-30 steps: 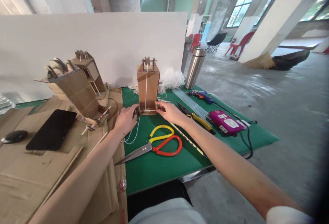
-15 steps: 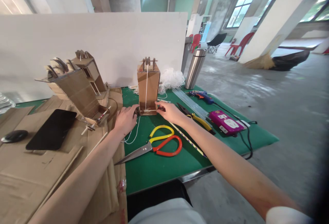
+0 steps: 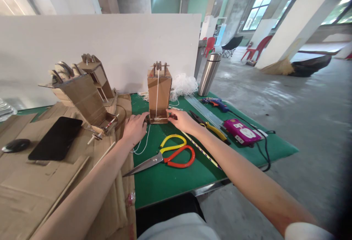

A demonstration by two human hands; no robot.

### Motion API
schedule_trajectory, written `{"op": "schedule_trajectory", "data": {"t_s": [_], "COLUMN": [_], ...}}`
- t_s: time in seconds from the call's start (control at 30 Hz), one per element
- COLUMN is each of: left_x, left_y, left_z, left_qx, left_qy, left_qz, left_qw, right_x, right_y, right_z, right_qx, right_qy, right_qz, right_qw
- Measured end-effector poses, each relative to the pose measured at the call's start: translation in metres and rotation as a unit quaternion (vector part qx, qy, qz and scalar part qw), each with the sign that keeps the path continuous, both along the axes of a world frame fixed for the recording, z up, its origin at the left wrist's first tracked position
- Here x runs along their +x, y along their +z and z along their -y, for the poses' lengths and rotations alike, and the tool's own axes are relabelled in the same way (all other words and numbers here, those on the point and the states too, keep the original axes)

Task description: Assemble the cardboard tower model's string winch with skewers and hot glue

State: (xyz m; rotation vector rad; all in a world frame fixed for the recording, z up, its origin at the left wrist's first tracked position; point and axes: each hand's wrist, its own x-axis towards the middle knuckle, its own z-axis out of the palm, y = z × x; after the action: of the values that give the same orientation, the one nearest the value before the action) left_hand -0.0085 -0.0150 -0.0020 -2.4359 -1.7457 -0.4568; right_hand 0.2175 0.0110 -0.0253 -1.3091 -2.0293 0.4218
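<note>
A small upright cardboard tower (image 3: 158, 95) stands on the green mat (image 3: 176, 177), with a white string running down its front and small wooden pegs on top. My left hand (image 3: 134, 128) pinches the left end of a thin stick at the tower's base. My right hand (image 3: 183, 120) pinches the stick's right end. Loose white string trails on the mat below my left hand.
Yellow and red scissors (image 3: 167, 155) lie just in front of my hands. Pliers (image 3: 211, 127), a pink power strip (image 3: 242, 131), a blue glue gun (image 3: 216, 102), a steel flask (image 3: 208, 73), clear glue sticks. Cardboard models (image 3: 82, 93), a black tablet (image 3: 56, 138) on the left.
</note>
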Motion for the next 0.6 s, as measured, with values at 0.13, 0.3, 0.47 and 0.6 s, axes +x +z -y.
{"op": "schedule_trajectory", "data": {"t_s": [0.13, 0.3, 0.47, 0.6], "left_x": [-0.0005, -0.0010, -0.0008, -0.0011], "left_y": [-0.0011, -0.0013, -0.0017, -0.0025], "left_z": [-0.0001, 0.0007, 0.0009, 0.0003], "left_qx": [0.004, 0.008, 0.012, 0.011], "left_qy": [-0.001, -0.003, -0.001, 0.000], "left_qz": [0.003, 0.004, 0.003, 0.005], "left_qw": [1.000, 1.000, 1.000, 1.000], "right_x": [-0.0003, -0.0001, 0.0009, 0.0014], "right_y": [-0.0005, -0.0019, -0.0038, -0.0040], "right_z": [0.0001, -0.0014, -0.0027, -0.0019], "right_qx": [0.003, 0.003, 0.009, 0.003], "right_qy": [-0.002, -0.003, 0.003, 0.006], "right_qz": [0.000, 0.000, -0.001, -0.002], "right_qw": [1.000, 1.000, 1.000, 1.000]}}
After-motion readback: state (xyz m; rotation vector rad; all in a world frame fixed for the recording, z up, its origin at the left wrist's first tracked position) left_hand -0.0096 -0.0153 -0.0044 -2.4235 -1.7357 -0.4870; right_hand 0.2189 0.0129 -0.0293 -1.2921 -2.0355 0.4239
